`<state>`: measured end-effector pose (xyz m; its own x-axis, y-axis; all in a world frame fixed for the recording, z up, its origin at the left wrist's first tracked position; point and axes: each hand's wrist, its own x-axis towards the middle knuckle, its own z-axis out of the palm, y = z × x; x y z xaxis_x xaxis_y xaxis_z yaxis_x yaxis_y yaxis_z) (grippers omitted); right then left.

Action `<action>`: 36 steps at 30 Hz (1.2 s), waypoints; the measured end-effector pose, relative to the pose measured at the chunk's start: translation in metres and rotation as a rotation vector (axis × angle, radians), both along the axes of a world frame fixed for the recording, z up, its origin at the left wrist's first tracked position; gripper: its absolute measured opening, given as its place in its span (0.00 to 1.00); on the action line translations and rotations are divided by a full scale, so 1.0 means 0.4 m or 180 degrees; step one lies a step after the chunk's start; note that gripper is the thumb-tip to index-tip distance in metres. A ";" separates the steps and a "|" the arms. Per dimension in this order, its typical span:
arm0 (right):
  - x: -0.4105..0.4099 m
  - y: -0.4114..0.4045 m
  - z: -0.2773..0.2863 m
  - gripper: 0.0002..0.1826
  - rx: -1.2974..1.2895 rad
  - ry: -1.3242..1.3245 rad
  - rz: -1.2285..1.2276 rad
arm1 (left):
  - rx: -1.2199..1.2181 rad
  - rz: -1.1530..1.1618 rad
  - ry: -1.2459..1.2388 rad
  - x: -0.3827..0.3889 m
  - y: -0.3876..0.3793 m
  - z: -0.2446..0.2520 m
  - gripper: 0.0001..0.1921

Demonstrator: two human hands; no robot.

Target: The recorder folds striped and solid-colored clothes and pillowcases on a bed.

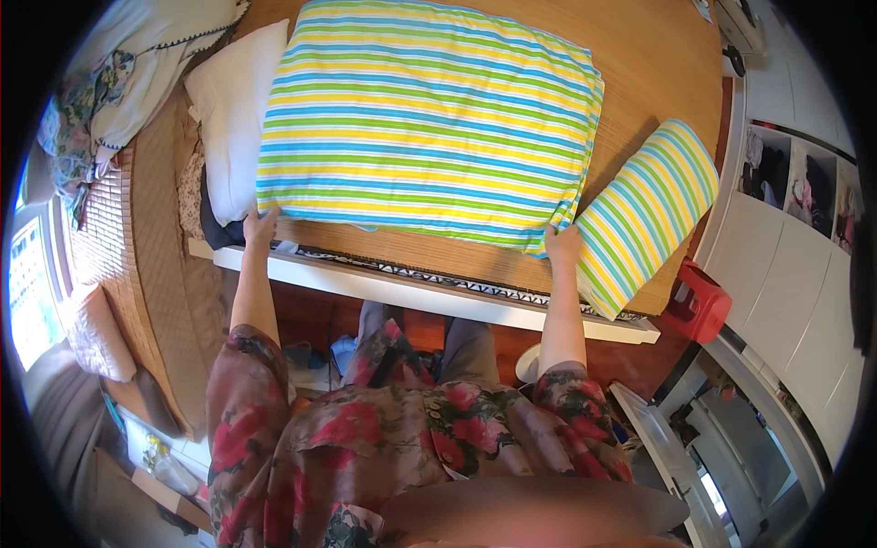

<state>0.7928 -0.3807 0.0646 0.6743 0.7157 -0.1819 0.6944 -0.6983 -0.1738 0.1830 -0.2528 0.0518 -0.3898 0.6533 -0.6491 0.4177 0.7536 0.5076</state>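
A folded cloth [425,130] with blue, green, yellow and white stripes lies spread over the bed mat [644,82]. At its near left corner my left hand [260,225] grips the edge. My right hand [564,244] pinches the bunched near right corner. Beside my right hand rests a bolster-like bundle [647,216] in similar striped fabric, set at a slant. A white pillow [236,116] lies against the cloth's left side. The fingertips of both hands are partly hidden by the fabric.
The bed's white side rail [411,286] runs in front of my legs. A red plastic stool [699,301] stands by the bed's right corner. Rumpled bedding [151,75] lies at the upper left. White cabinets [774,246] with open clothes shelves line the right side.
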 end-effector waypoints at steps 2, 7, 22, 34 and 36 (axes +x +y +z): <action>-0.012 0.035 0.003 0.22 -0.0521 0.0663 -0.0166 | 0.0004 0.0505 -0.0372 -0.031 -0.007 0.000 0.22; 0.089 -0.042 -0.080 0.21 0.0042 0.1190 -0.0432 | 0.0631 0.1268 -0.1623 0.084 -0.003 0.093 0.19; -0.018 -0.279 -0.018 0.19 0.1057 0.3939 -0.1623 | 0.0286 0.0635 -0.0864 -0.039 -0.143 0.186 0.13; -0.037 -0.222 0.022 0.32 0.1275 0.3354 -0.0511 | 0.1955 -0.1888 0.0441 0.435 -0.071 0.131 0.26; -0.116 -0.163 0.085 0.33 0.0681 0.2304 -0.0037 | 0.1507 -0.1962 -0.1267 0.596 -0.094 0.136 0.24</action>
<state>0.7464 -0.4459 0.0987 0.4469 0.7788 -0.4402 0.3480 -0.6047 -0.7165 0.4215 -0.2904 0.1062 0.3199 0.9086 -0.2687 0.4064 0.1246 0.9052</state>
